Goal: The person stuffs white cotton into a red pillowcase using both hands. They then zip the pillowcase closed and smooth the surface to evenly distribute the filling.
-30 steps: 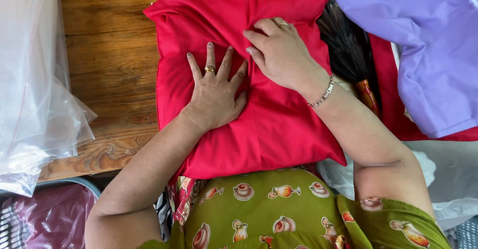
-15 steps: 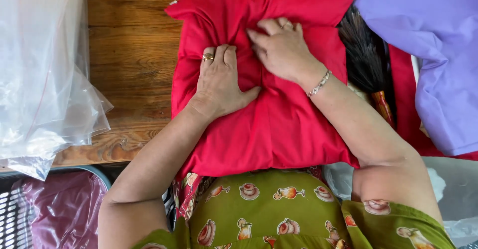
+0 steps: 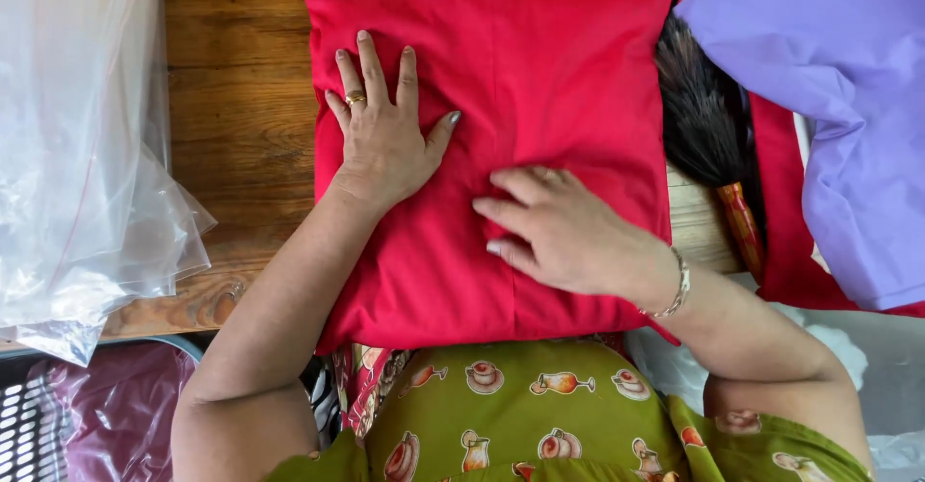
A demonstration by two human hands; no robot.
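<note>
A red square cushion (image 3: 540,87) lies flat on the wooden table (image 3: 241,135) in front of me. My left hand (image 3: 381,130), with a ring on one finger, presses flat on the cushion's upper left part, fingers spread. My right hand (image 3: 564,232), a bracelet at its wrist, rests palm down on the cushion's lower middle, fingers pointing left. Neither hand grips anything.
Clear plastic bags (image 3: 77,145) pile up on the table's left side. A dark bristle brush (image 3: 708,126) with a wooden handle lies right of the cushion. A lilac cushion (image 3: 848,106) sits on red cloth at the far right. A basket (image 3: 39,424) stands at the lower left.
The cushion now lies smooth and square, where it was bunched. My right hand has slid from the top edge down to the lower middle. My left hand has spread flat.
</note>
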